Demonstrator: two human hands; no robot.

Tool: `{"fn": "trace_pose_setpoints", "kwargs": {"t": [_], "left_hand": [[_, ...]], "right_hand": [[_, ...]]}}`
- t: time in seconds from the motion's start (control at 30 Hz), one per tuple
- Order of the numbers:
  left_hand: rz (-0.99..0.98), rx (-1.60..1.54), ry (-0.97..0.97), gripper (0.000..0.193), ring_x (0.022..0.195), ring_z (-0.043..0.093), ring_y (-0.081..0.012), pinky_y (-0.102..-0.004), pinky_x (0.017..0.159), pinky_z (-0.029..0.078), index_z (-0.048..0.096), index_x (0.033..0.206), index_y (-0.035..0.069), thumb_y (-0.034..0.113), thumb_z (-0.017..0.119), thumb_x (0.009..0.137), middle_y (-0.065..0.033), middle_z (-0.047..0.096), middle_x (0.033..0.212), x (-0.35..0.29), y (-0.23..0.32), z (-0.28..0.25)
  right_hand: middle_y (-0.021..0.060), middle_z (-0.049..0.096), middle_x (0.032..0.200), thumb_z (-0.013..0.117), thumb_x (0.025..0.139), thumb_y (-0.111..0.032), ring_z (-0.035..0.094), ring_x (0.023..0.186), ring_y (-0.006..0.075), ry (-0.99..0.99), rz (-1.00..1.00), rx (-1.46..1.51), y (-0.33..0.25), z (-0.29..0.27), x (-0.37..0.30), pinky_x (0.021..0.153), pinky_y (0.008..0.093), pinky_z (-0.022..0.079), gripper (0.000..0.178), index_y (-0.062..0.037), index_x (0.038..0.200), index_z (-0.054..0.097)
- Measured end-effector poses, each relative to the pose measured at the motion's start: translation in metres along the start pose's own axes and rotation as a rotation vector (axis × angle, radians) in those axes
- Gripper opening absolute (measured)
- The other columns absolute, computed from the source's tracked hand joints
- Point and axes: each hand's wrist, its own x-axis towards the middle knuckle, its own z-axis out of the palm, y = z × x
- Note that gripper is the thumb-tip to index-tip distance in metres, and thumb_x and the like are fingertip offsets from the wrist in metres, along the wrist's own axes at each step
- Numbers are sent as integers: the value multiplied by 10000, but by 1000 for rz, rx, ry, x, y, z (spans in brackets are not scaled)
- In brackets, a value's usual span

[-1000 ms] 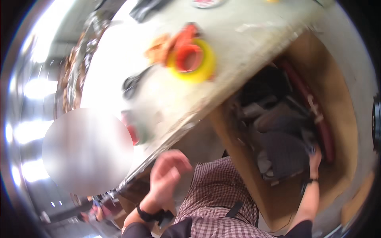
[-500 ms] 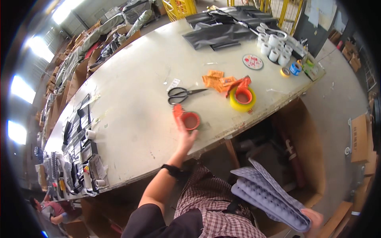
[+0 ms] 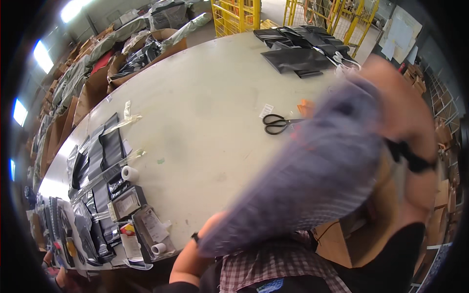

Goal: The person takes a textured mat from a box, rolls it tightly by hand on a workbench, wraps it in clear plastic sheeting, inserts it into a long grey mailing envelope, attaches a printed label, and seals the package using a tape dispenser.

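A long grey-blue folded pad (image 3: 312, 166) with a patterned surface slants across the space before me, smeared by motion. My right hand (image 3: 398, 100) is closed round its upper far end, blurred, with a black band on the wrist. At its lower near end is my left hand (image 3: 215, 223), mostly behind the pad, its fingers hidden. Beyond the pad, black-handled scissors (image 3: 276, 128) lie on the table beside a small white label (image 3: 266, 110). A bit of an orange packet (image 3: 306, 107) shows past the pad's edge. The pad covers the area where the tape dispensers lay.
The pale table (image 3: 195, 136) curves around me. Black plastic bags (image 3: 298, 61) are piled at its far side. On the left lie more black bags (image 3: 111, 146), a white roll (image 3: 130, 173) and open boxes (image 3: 149, 227). Yellow wire cages (image 3: 236, 18) stand beyond.
The folded pad has come up from low on the right to in front of me, over the table edge. My left hand has left the red tape dispenser and moved nearer to me. The view has shifted.
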Motion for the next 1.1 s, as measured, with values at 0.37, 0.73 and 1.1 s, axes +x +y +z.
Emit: {"fn": "trace_pose_setpoints", "kwargs": {"t": [0.37, 0.73, 1.1], "left_hand": [[565, -463, 775, 776, 1234, 399, -260, -413, 987, 381, 199, 1431, 182, 666, 359, 845, -69, 359, 1392, -138, -56, -118], [139, 56, 1257, 572, 990, 559, -194, -305, 879, 423, 395, 1297, -31, 160, 629, 811, -116, 573, 1131, -132, -55, -161], [98, 452, 1320, 662, 924, 565, -196, -336, 812, 423, 564, 1109, -33, 574, 447, 872, -94, 614, 1006, -70, 62, -266]], "right_hand": [[143, 625, 1021, 540, 785, -63, 573, 993, 297, 34, 222, 162, 159, 252, 175, 846, 371, 462, 256, -80, 1029, 615], [150, 488, 1063, 654, 771, -196, 484, 1038, 324, 320, 677, -340, 287, 390, -34, 872, 402, 429, 366, -30, 1039, 468], [100, 637, 905, 376, 890, -588, 595, 952, 255, 52, 1089, 871, 295, 347, 39, 784, 425, 470, 670, 41, 1014, 571]]}}
